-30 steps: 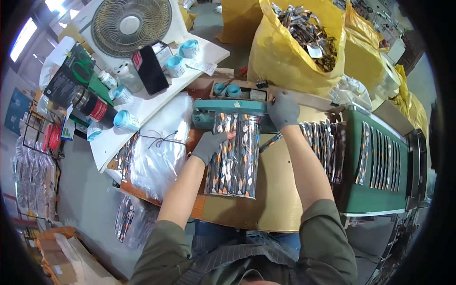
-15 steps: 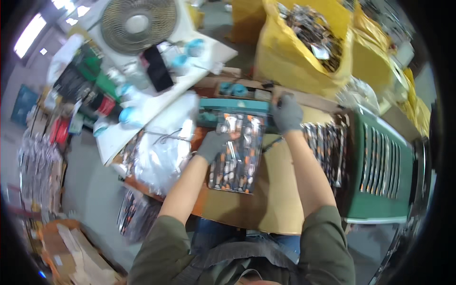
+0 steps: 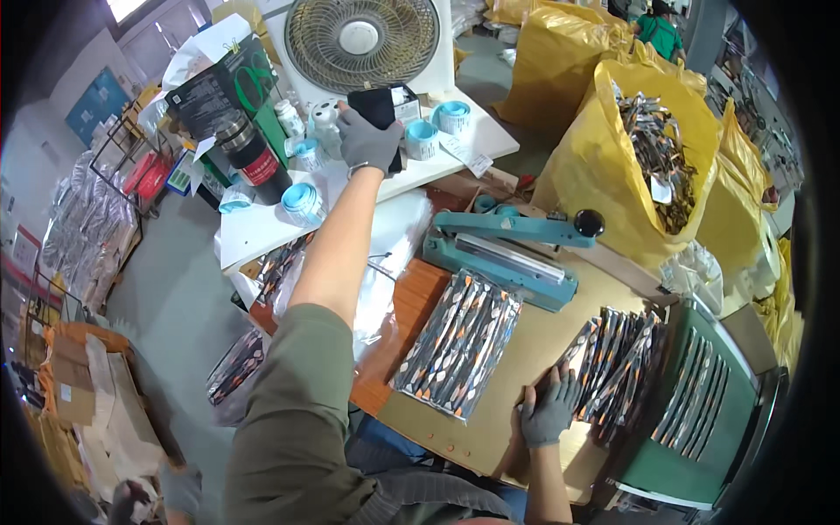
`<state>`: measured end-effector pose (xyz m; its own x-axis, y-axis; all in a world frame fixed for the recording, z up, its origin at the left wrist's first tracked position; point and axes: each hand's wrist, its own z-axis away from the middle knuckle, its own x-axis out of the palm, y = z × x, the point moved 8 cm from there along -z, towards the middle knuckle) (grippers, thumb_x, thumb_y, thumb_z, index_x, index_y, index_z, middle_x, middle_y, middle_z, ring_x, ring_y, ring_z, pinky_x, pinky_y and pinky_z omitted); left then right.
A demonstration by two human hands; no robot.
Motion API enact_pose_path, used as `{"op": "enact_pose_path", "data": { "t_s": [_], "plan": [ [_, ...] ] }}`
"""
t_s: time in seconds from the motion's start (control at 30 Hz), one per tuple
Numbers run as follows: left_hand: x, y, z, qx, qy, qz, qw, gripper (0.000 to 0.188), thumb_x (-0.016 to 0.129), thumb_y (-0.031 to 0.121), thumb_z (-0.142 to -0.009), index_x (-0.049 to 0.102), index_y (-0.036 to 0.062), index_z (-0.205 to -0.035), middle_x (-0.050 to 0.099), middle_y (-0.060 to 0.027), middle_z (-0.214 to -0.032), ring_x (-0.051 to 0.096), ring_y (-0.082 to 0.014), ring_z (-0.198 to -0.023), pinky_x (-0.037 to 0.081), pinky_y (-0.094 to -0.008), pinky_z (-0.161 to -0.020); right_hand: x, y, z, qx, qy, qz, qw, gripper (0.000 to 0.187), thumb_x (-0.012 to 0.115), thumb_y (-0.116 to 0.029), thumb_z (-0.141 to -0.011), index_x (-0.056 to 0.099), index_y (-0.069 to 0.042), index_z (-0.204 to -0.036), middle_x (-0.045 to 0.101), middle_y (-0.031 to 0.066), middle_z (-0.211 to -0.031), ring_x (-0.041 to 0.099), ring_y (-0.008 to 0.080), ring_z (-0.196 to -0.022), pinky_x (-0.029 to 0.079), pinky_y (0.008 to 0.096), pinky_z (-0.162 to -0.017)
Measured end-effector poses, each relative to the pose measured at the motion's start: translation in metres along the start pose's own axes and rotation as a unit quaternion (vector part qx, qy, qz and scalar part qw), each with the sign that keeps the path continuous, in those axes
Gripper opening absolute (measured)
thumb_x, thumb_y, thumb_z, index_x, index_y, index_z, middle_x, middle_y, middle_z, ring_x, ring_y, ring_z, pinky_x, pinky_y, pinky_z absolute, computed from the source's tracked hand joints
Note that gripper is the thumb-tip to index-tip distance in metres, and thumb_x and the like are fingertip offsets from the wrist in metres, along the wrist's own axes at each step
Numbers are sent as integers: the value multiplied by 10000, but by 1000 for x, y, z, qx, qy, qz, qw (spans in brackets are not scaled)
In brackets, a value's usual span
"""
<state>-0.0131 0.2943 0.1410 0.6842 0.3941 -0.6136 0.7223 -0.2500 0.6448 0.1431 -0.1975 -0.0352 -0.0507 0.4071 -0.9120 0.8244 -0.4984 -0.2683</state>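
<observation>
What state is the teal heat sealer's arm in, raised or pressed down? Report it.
Down. The teal heat sealer's arm lies low along its base, with no packet under it; the sealed foil packet lies free in front on the table.

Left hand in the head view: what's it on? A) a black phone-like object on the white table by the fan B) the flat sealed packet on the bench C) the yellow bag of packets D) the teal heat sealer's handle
A: the gloved left hand is stretched out to the white table and grips the black phone-like object in front of the fan, well clear of the heat sealer.
</observation>
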Motion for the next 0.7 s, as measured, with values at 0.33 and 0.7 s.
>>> {"op": "enact_pose_path", "data": {
  "t_s": [0.33,0.7],
  "plan": [
    [-28,8,26,146,21,6,989,912,700,466,-699,277,-21,-1345,465,-237,-1244,483,-364,-1127,421,-415,-913,6,-3,2,20,-14,-26,999,615,554,-372,-824,426,37,-1266,380,241,-1371,324,422,-1275,211,501,-1076],
    [-112,-212,288,205,-255,-2,945,278,587,310,-811,596,37,-862,600,-155,-794,584,-346,-818,457,-440,-715,-9,-3,16,-3,82,-11,997,680,592,-365,-810,364,26,-1319,367,294,-1323,339,445,-1228,248,506,-1041]
  ]
}}
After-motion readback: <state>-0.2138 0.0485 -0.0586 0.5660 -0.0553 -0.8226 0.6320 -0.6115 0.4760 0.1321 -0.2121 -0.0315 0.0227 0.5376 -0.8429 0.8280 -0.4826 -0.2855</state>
